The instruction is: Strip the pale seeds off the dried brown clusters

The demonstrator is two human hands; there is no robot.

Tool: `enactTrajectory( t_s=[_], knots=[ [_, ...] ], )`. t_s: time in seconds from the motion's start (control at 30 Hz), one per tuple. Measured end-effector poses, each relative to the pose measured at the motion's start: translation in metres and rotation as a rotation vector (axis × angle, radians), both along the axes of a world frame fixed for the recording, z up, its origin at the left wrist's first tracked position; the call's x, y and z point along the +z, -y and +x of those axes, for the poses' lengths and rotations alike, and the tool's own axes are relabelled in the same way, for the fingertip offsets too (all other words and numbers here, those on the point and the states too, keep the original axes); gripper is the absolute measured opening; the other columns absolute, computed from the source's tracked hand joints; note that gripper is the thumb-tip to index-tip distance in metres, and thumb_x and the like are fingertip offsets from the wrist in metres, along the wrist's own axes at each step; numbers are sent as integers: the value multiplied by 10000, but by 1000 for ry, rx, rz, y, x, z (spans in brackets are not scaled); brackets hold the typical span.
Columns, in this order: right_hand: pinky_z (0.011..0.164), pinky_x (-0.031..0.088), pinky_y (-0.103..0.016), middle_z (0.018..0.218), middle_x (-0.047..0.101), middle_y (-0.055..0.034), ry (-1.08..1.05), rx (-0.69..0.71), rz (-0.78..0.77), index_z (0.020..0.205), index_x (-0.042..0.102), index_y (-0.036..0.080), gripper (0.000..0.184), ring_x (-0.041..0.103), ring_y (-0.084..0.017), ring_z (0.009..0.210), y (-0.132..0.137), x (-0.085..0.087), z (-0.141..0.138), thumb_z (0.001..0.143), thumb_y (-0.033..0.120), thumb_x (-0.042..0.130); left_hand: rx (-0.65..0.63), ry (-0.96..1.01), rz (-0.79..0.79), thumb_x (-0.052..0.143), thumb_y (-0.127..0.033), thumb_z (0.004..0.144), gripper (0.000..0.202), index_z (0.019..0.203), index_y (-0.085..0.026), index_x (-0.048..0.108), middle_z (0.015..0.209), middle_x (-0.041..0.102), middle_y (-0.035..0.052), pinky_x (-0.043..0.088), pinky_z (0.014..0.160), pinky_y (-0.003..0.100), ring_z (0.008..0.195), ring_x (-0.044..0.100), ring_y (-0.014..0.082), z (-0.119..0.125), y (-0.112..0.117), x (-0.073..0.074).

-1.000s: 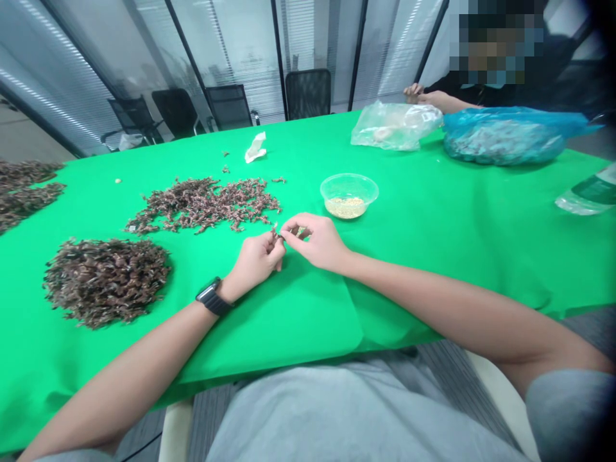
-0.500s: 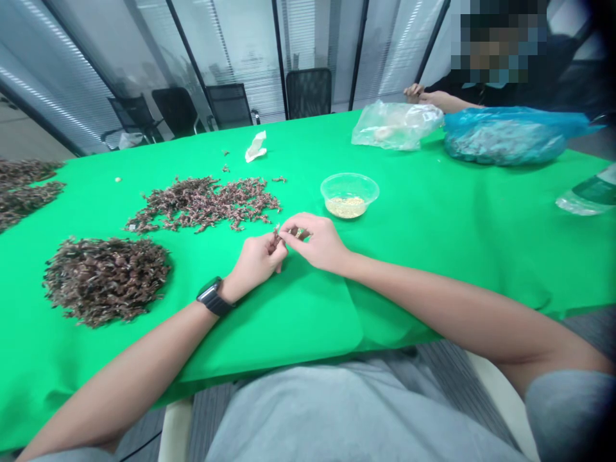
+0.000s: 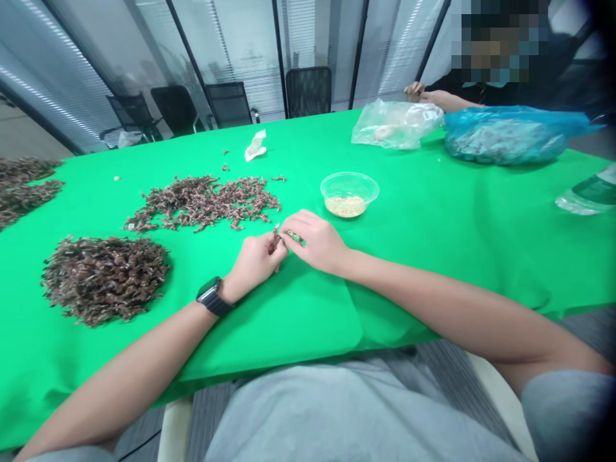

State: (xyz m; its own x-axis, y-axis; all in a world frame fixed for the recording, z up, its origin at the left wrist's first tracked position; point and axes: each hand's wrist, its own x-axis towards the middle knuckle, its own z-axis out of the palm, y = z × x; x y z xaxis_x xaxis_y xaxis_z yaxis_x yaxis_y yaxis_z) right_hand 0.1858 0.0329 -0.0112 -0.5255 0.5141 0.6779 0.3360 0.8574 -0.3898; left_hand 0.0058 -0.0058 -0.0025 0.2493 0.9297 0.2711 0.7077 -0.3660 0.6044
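Observation:
My left hand, a dark watch on its wrist, is closed around a small dried brown piece; its lower end pokes out below the fingers. Against it, my right hand is closed, thumb and fingertips pinched at the piece. Small pale yellowish bits show under its curled fingers. Just beyond the hands lies a loose spread of similar shrivelled brown pieces. A clear plastic bowl stands past my right hand, with pale yellow bits in its bottom. Nearer my left forearm is a denser heap of brown pieces.
More brown heaps lie at the far left. A crumpled white tissue rests toward the back. At the right are a clear plastic bag, a filled blue bag and a bottle. Another person's hands are behind the bags.
My right hand's fingers have curled in more, narrowing the gap where the yellowish bits show. My left hand keeps its place and its hold on the brown piece.

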Motion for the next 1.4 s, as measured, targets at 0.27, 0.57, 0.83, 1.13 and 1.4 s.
enactTrajectory(
  t_s=[0.27,0.57,0.83,1.13,1.4],
  knots=[
    [962,447,-437,1032,684,-124,142,-14,94,993,664,181,218,567,-258,1006,4,4,1,1009,222,450,29,-216,122,518,-368,934,300,689,-194,510,562,585,0,274,538,264,497,468,123,-5,-4,-7],
    [652,460,-283,730,670,-18,-135,-54,-467,764,665,168,121,567,-140,666,8,9,-8,865,217,620,27,-566,171,507,-398,975,256,875,-181,600,655,651,74,264,540,282,541,580,205,-12,-4,-2],
    [536,507,-237,727,686,-29,-249,185,-873,805,688,147,218,581,-120,619,-5,7,-4,821,365,685,6,-445,151,499,-371,947,274,743,-197,554,584,592,30,229,535,289,488,499,162,-11,-4,-4],
    [649,458,-246,792,703,-32,-162,93,-534,831,717,144,146,598,-131,712,-4,2,-1,855,263,637,-74,-207,63,496,-311,900,325,616,-199,385,508,434,-38,215,527,278,470,375,100,-10,-1,3],
    [641,442,-242,758,679,-17,-182,61,-477,805,696,152,119,580,-126,680,0,3,-3,847,246,635,-65,-512,223,475,-343,967,226,866,-178,592,713,639,42,339,589,290,620,573,177,-13,-1,5]
  ],
)
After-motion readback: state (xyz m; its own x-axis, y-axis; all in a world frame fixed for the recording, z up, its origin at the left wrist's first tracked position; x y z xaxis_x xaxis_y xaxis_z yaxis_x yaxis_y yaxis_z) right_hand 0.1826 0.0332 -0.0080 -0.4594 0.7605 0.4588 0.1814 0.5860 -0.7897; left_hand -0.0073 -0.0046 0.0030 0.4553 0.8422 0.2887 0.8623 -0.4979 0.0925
